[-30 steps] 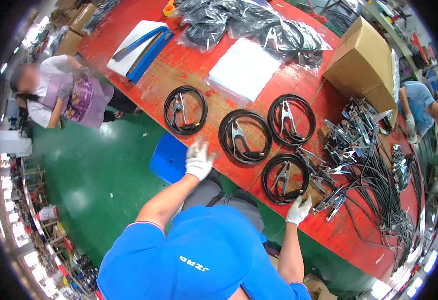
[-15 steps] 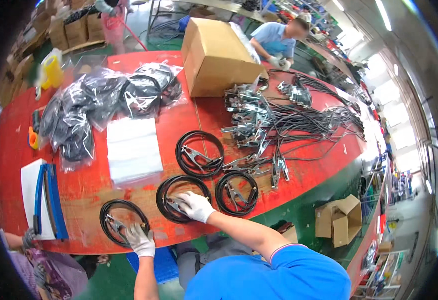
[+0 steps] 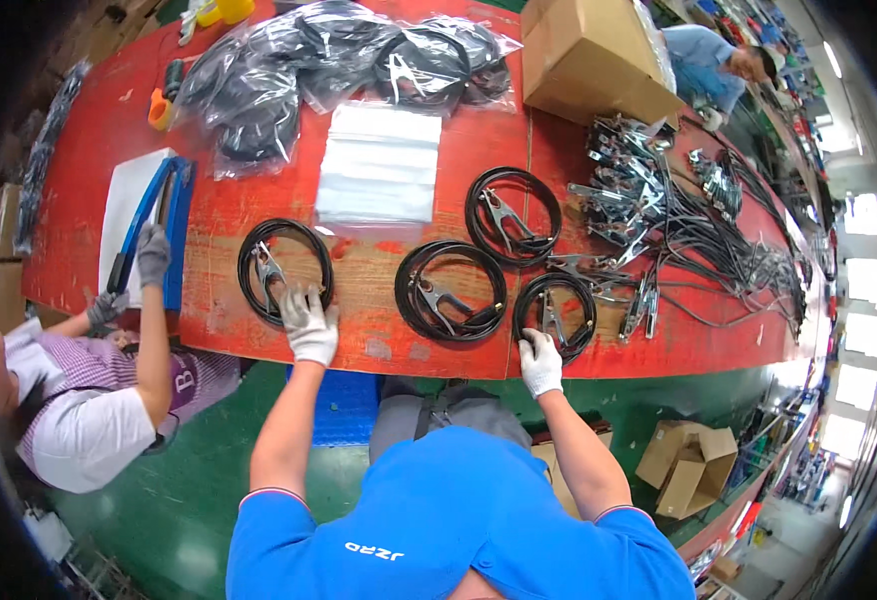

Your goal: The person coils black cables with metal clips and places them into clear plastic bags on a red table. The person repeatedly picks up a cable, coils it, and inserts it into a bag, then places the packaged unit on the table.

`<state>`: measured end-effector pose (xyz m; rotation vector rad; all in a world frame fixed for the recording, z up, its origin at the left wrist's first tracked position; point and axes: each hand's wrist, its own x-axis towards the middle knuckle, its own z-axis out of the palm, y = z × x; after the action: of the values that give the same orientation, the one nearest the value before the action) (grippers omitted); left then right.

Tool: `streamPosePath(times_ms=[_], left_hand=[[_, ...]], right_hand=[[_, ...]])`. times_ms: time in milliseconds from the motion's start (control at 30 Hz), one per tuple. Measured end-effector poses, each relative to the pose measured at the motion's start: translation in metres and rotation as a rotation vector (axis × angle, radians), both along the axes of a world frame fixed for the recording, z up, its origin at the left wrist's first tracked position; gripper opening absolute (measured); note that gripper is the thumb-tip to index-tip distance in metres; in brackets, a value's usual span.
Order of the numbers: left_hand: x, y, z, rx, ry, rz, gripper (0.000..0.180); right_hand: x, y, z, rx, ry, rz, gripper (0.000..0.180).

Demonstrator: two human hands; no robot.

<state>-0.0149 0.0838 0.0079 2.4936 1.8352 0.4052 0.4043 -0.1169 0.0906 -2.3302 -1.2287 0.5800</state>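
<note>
- Hands now sit at separate coils — the right hand [image 3: 541,364] has shifted from the middle coil [image 3: 405,290] to the right coil [image 3: 591,312], touching its near edge; whether it pinches, I cannot tell.
- The left hand [image 3: 311,328] stays at the left coil [image 3: 246,270], fingers slightly apart over its near edge, pinch unclear.
- So the middle coil lies untouched between them on the red table [image 3: 364,270] — both outer coils get attention.
- Beyond lie flat clear bags [image 3: 379,165].
</note>
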Motion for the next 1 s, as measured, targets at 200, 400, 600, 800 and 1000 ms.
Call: streamPosePath(times_ms=[200, 400, 600, 800, 1000], left_hand=[[0.128, -0.078, 0.0, -0.04, -0.255, -0.137, 0.067], [0.231, -0.111, 0.019, -0.12, -0.433, -0.282, 0.067], [0.242, -0.089, 0.015, -0.106, -0.341, -0.113, 0.063], [0.255, -0.094, 0.061, 0.003, -0.06, 0.184, 0.055], [0.387, -0.159, 0.112, -0.048, -0.162, 0.076, 0.052]], right_hand=[[0.02, -0.04, 0.009, -0.007, 0.01, -0.008, 0.026], [0.11, -0.09, 0.017, 0.028, -0.145, -0.184, 0.026], [0.283, -0.101, -0.009, 0.169, -0.132, -0.466, 0.03], [0.446, 0.025, 0.001, 0.103, -0.173, -0.257, 0.045], [0.509, 0.129, -0.007, 0.09, -0.227, -0.037, 0.044]])
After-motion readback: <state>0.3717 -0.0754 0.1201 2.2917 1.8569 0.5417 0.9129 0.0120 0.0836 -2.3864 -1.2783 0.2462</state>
